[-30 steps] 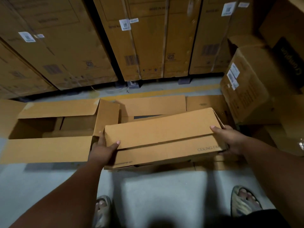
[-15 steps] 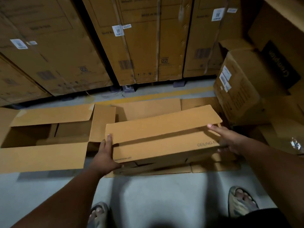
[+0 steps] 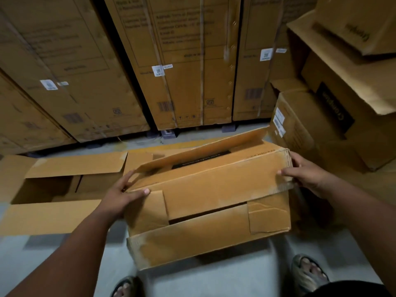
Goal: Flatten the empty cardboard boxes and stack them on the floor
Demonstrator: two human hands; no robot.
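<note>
Head view: left hand (image 3: 122,195) and right hand (image 3: 308,175) grip opposite ends of the ceiling-fan box (image 3: 207,202), mid-flattening; next, probably pressing it down beside the open box (image 3: 62,185).

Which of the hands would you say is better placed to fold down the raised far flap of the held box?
Probably the left hand: it grips the box beside that flap; the right hand holds the far end.

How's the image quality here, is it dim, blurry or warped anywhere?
Head view: dim, warm light with soft shadows on the floor under the held box; the tall cartons behind lean and bow outward from wide-angle distortion; printed text on them is smeared; both hands, left and right, look reasonably sharp.
</note>
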